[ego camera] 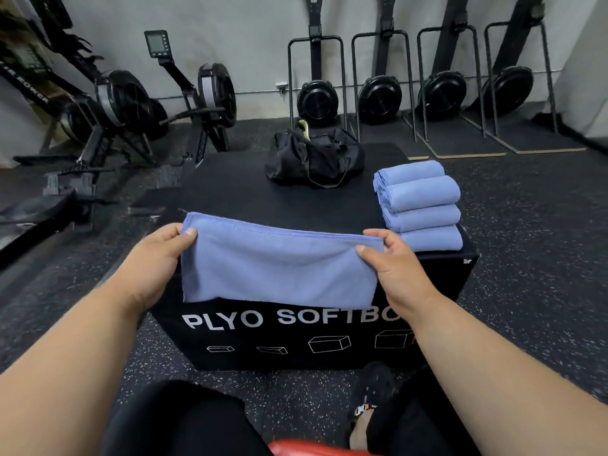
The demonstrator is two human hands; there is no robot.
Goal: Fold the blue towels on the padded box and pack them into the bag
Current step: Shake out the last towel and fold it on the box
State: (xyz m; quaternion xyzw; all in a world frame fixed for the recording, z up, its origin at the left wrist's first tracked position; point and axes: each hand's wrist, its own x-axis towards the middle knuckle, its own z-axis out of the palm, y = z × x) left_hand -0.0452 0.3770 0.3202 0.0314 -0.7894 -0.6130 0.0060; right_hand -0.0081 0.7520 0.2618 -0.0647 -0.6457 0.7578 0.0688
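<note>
Head view: both hands — left (158, 258), right (391, 258) — pinch a seemingly doubled blue towel's (279, 271) top corners.

The black padded box (230, 192) stands on the speckled floor (526, 225). On its top lie a black bag (316, 158), seemingly open, and four folded towels (419, 200) at the right edge.

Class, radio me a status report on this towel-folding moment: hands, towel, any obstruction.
Left hand and right hand pinch the blue towel by its top corners. Four folded towels stacked right on padded box. Bag behind, path unobstructed.
</note>
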